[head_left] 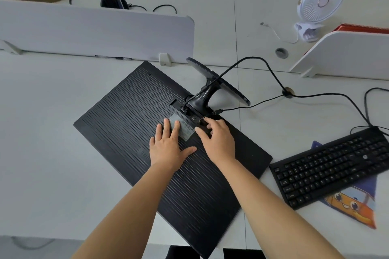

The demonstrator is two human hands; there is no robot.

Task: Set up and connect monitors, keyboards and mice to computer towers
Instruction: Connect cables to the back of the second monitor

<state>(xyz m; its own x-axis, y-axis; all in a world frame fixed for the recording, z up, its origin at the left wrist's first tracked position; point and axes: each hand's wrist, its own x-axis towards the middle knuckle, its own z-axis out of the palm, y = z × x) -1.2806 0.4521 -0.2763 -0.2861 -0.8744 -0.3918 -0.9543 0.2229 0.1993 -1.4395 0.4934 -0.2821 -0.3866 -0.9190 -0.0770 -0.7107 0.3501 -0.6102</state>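
The monitor (130, 132) lies face down on the white desk (42, 153). Its long side runs from far left to near right, and its stand (210, 88) points away. The left hand (168, 149) lies flat on it, fingers straight. The right hand (219, 139) pinches a cable (240, 108) end. A keyboard (332, 166) and a fan (320, 2) are to the right.

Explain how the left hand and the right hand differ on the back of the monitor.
The left hand lies flat with straight fingers, while the right hand curls its fingers. The left hand presses on the label and holds nothing; the right hand seems to pinch a black plug near the stand. Both rest on the face-down monitor.
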